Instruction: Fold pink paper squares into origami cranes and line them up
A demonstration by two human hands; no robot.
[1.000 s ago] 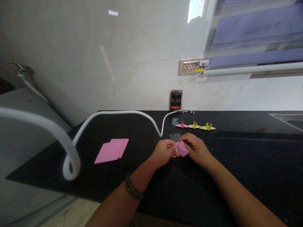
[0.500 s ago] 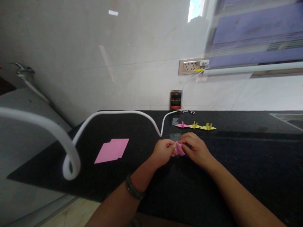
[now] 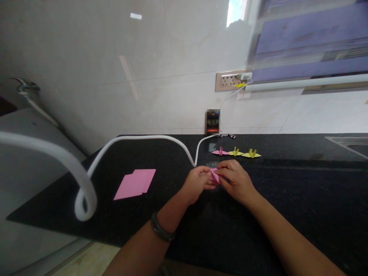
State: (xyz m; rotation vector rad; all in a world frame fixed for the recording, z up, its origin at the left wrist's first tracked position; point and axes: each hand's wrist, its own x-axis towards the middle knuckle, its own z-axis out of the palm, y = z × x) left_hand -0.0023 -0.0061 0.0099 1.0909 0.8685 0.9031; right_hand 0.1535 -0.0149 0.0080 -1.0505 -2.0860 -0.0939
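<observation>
A small folded piece of pink paper [image 3: 214, 175] is pinched between both my hands, low over the black countertop [image 3: 287, 199]. My left hand [image 3: 196, 183] grips its left side with curled fingers. My right hand [image 3: 237, 181] covers its right side, fingers closed over the fold, so most of the paper is hidden. A dark band sits on my left wrist [image 3: 161, 229].
Flat pink paper sheets [image 3: 134, 183] lie to the left. A pink folded crane [image 3: 220, 151] and two yellow cranes [image 3: 243, 153] stand in a row behind my hands. A thick white hose [image 3: 83, 188] loops at the left. A wall socket [image 3: 231, 80] feeds a thin cable; a sink edge [image 3: 347, 141] shows far right.
The pink paper has been pressed smaller between my hands; a wide flap showed earlier, now only a narrow tip is visible. Both hands have shifted slightly away from me.
</observation>
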